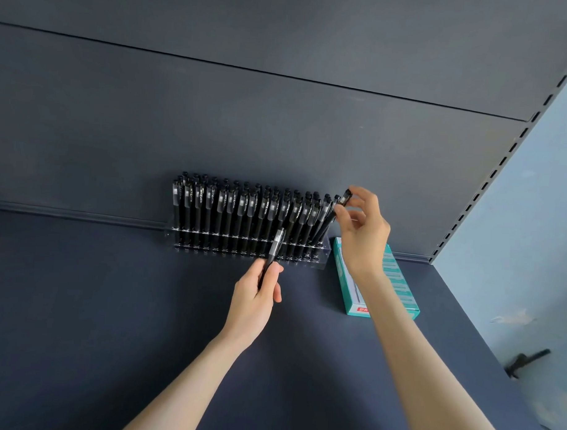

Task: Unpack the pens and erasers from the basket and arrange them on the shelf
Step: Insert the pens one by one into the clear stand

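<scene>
A clear acrylic pen rack [322,248] stands at the back of the dark shelf [112,305], filled with several upright black pens [231,209]. My left hand [256,297] grips one black pen [276,246] by its lower end, its top pointing up in front of the rack's middle. My right hand [362,230] pinches the top of another black pen [335,213], which leans at the rack's right end with its lower end down in the rack. No basket or erasers are in view.
A teal and white box [398,293] lies flat on the shelf just right of the rack, partly under my right forearm. The shelf's slotted upright [502,161] runs along the right side, with a pale wall beyond it.
</scene>
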### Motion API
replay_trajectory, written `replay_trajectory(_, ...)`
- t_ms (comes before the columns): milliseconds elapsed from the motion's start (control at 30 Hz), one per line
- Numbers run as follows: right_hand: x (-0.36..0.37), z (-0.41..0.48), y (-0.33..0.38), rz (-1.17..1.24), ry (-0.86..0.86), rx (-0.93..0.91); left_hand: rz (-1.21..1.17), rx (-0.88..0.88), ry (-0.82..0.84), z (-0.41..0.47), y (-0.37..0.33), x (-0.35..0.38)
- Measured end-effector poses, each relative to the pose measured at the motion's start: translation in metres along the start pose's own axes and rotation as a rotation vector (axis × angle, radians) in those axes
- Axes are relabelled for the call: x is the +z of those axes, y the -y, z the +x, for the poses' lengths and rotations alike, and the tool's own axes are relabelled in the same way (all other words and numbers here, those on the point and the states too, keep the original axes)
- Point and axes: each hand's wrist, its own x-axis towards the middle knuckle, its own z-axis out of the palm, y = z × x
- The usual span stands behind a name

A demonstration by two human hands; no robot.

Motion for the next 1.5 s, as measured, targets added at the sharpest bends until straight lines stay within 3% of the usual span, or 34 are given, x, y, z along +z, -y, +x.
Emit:
replay_trajectory(333, 0.004, -0.007, -0.002, -0.199, 0.088, -0.083, -0.001, -0.012, 0.004, 0.001, 0.002, 0.0)
replay_trajectory(633, 0.002, -0.001, -0.002, -0.371, 0.21, -0.048, 0.002, -0.005, 0.004, 0.001, 0.002, 0.0)
replay_trajectory(833, 0.0, -0.008, -0.002, -0.361, 0.166, -0.07, 0.0, 0.001, 0.002, 0.0, 0.002, 0.0)
replay_trajectory(900, -0.004, -0.013, 0.001, -0.297, 0.12, -0.041, 0.001, 0.009, 0.01, 0.0, 0.002, 0.0)
replay_trajectory(1000, -0.008, -0.029, 0.009, -0.014, 0.103, 0.077, -0.005, 0.019, 0.052, -0.002, 0.001, 0.001)
replay_trajectory(1200, -0.006, -0.055, 0.018, 0.257, 0.403, 0.209, 0.023, 0.046, 0.192, -0.006, -0.003, 0.006)
replay_trajectory(1367, -0.006, -0.056, 0.014, 0.325, 0.249, 0.247, -0.017, 0.06, 0.169, -0.006, -0.003, 0.004)
replay_trajectory(1500, -0.014, -0.044, 0.011, 0.342, 0.073, 0.24, 0.115, 0.094, -0.032, 0.0, -0.002, -0.008)
